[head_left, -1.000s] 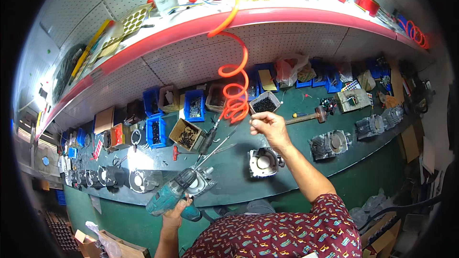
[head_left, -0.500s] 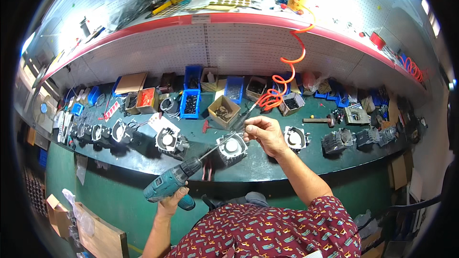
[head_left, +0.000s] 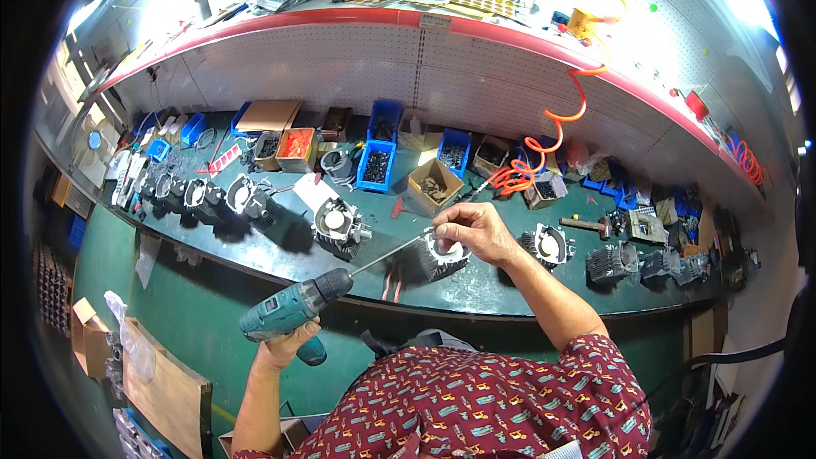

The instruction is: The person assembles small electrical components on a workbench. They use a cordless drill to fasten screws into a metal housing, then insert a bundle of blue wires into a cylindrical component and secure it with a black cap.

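My left hand (head_left: 287,345) is wrapped around the grip of a teal cordless drill (head_left: 285,309). A long thin bit (head_left: 384,256) reaches from its chuck toward my right hand (head_left: 481,235). The right thumb and fingers are pinched together at the bit's tip; whatever they hold is too small or hidden to tell. Just below that hand stands a finned metal engine cylinder (head_left: 442,265) with a round white centre, partly covered by the fingers. Similar cylinders stand to the left (head_left: 338,228) and to the right (head_left: 548,246).
Beyond my right hand a cardboard box (head_left: 433,187) holds small dark parts. Blue bins (head_left: 375,167) line the back of the green bench. An orange coiled air hose (head_left: 544,146) hangs from the red-edged shelf (head_left: 357,19). A hammer (head_left: 586,225) lies at the right; red-handled pliers (head_left: 393,282) lie near the front edge.
The view has swung left, so the bench appears farther right. The drill has drawn down and left, away from the cylinder. My right hand stays pinched near the bit's tip.
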`<state>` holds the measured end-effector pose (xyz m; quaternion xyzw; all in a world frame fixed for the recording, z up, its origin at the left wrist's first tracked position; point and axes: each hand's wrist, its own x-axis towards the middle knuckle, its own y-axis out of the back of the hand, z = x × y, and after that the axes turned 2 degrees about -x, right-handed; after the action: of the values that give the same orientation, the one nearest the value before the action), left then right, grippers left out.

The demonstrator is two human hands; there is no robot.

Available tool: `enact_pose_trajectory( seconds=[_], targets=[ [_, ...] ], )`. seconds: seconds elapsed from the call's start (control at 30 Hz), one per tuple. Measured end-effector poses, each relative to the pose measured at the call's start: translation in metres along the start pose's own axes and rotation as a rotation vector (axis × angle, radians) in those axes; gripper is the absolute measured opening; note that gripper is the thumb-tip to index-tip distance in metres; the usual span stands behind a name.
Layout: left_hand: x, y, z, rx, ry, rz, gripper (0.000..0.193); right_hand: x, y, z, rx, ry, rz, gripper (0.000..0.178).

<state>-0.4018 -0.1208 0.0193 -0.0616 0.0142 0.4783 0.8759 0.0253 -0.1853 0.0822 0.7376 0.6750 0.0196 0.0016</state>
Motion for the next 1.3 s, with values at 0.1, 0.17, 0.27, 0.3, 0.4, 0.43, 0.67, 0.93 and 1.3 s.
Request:
enact_pose_trajectory(
  seconds=[0.1,0.17,0.27,0.3,0.4,0.43,0.67,0.93,1.3],
  targets=[
    [-0.002,-0.002,0.0,-0.013,0.001,0.036,0.037,0.009,-0.003,-0.002,0.021,-0.025,-0.029,0.02],
    [-0.001,-0.002,0.001,0.014,0.009,0.049,0.036,0.017,0.0,0.0,0.043,-0.049,-0.053,0.02],
    [0.006,-0.002,-0.001,0.04,0.005,0.041,0.036,0.03,0.004,-0.001,0.04,-0.096,-0.08,0.02],
    [0.008,-0.002,-0.002,0.046,0.001,0.033,0.036,0.034,0.006,-0.001,0.054,-0.115,-0.087,0.019],
    [0.018,-0.015,0.005,0.028,0.069,0.076,0.03,0.046,0.018,0.012,0.11,-0.13,-0.117,0.018],
    [0.022,-0.015,0.002,0.006,0.09,0.068,0.031,0.049,0.022,0.019,0.133,-0.132,-0.113,0.017],
    [0.051,-0.029,0.001,0.035,0.114,0.079,0.032,0.071,0.05,0.046,0.243,-0.195,-0.147,0.017],
    [0.071,-0.025,-0.001,0.033,0.161,0.078,0.031,0.09,0.056,0.055,0.288,-0.31,-0.174,0.015],
    [0.107,0.03,-0.012,0.016,0.135,-0.031,0.036,0.117,0.024,0.052,0.316,-0.287,-0.143,0.016]
  ],
)
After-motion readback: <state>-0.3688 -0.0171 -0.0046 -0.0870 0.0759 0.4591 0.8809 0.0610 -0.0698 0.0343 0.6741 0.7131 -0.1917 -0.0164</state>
